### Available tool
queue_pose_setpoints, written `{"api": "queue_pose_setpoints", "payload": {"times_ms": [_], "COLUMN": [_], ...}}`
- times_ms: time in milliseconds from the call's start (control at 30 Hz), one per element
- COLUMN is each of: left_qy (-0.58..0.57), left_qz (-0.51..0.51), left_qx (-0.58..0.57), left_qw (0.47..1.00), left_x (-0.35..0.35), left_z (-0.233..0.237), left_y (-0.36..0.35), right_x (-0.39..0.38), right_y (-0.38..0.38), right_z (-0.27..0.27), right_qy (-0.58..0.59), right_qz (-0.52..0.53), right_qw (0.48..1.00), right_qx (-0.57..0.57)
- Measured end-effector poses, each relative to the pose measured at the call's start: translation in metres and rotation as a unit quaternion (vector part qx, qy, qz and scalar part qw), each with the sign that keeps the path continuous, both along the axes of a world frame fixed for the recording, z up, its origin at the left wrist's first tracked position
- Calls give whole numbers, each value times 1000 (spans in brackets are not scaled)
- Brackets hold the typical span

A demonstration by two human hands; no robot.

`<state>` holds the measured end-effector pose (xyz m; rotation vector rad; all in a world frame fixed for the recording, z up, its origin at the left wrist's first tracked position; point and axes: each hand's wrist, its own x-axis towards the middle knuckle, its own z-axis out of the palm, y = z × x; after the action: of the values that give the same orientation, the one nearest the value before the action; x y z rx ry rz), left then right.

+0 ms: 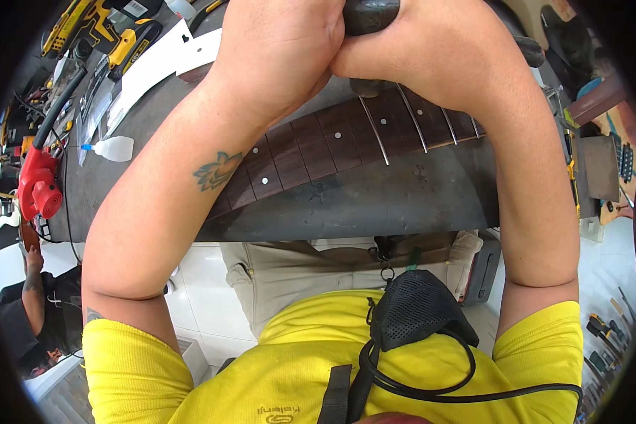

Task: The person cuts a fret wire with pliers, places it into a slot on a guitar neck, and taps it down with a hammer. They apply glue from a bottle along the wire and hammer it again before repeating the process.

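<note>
My left hand (286, 49) and my right hand (410, 49) press together at the top of the head view, closed around a dark, rounded tool handle (371, 15). Its working end is hidden and most of my fingers lie out of sight. A dark rounded end (369, 87) also shows just below my hands. Beneath them a dark wooden guitar fretboard (311, 148) with pale dot inlays lies across the bench. Several metal fret wires (374, 131) cross its right part and stick out past the near edge. Toward the left, the slots hold no wire.
Left on the dark bench (374, 205) are a small squeeze bottle (114, 148), white sheets (148, 74), a yellow-black power tool (131, 46) and a red blower (41, 184). Another person's arm (32, 290) shows at far left. Hand tools (604, 336) stand at lower right.
</note>
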<state>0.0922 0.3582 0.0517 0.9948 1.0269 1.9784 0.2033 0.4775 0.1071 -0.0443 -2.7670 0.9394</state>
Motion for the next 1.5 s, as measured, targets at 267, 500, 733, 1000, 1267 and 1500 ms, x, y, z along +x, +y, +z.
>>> {"api": "queue_pose_setpoints", "payload": {"times_ms": [267, 500, 733, 1000, 1267, 1500], "left_qy": [8, 51, 110, 172, 357, 430], "left_qz": [3, -46, 19, 47, 108, 259], "left_qx": [11, 66, 23, 34, 114, 41], "left_qw": [1000, 995, 994, 983, 921, 864], "left_x": [0, -18, -6, -9, -23, -13], "left_z": [-3, -22, -11, -13, -25, -26], "left_y": [-1, 6, -1, -1, 2, 0], "right_x": [2, -6, -7, 1, -2, -17], "right_y": [2, 0, 2, -3, -1, 5], "right_z": [-3, 1, 4, -11, -2, -31], "right_qy": [3, -25, -40, 123, -10, 69], "right_qz": [16, -16, 8, 9, 3, -47], "right_qw": [999, 999, 999, 992, 999, 995], "right_qx": [-33, 38, -13, -10, -32, 58]}}
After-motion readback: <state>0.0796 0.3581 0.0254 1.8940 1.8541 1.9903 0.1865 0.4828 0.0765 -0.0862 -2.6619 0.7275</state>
